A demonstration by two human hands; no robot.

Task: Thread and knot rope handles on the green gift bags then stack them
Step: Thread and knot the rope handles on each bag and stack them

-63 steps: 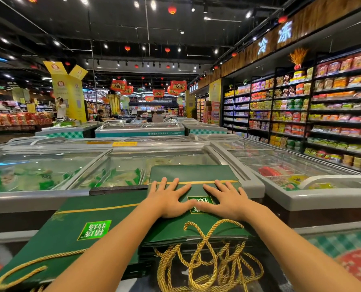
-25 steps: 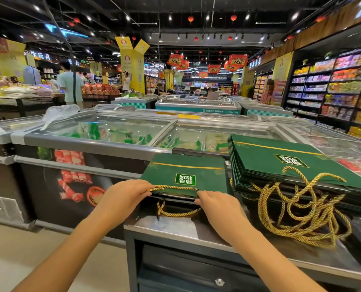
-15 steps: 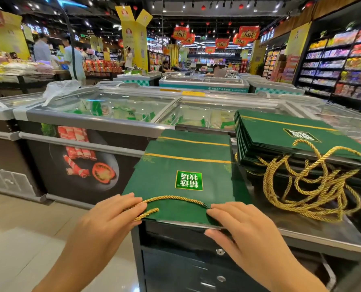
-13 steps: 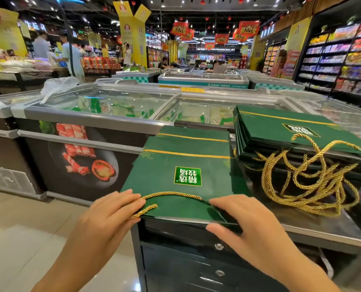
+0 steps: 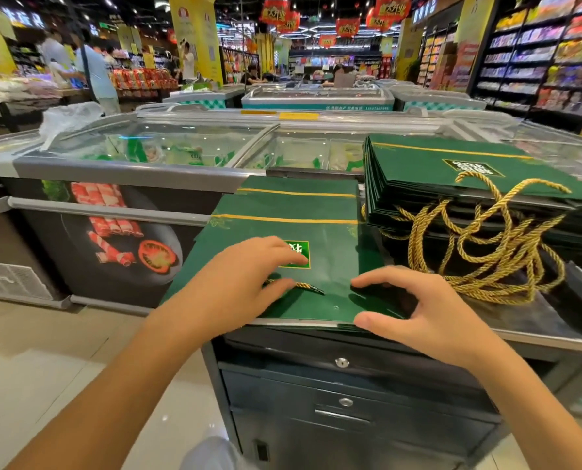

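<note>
— See the top bag (image 5: pixel 320 266)? It lies flat at the near edge of the desk (image 5: pixel 527 330), on top of a few more bags just like it.

— And the hands?

— The left hand (image 5: pixel 245 283) is spread on the bag, thumb and a finger pinching the short gold rope (image 5: pixel 305 286) that pokes out by the edge. The right hand (image 5: pixel 415 310) is half open, thumb under the bag's lip and fingers curled over it, gripping nothing firmly, I'd say.

— What worries you?

— That rope end is short. If the pinch slackens, it could slide back through the hole and the threading starts over. And a knot tied too close to the tip might pull loose.

— The bag itself?

— It hangs a little over the desk edge. A hard tug toward the person could drag it, and the ones beneath, onto the floor.

— And the stack (image 5: pixel 452 171) on the right?

— Just beside it, with a tangle of handles (image 5: pixel 479 252) spilling down. A careless right elbow might snag those loops and pull the stack askew.
</note>
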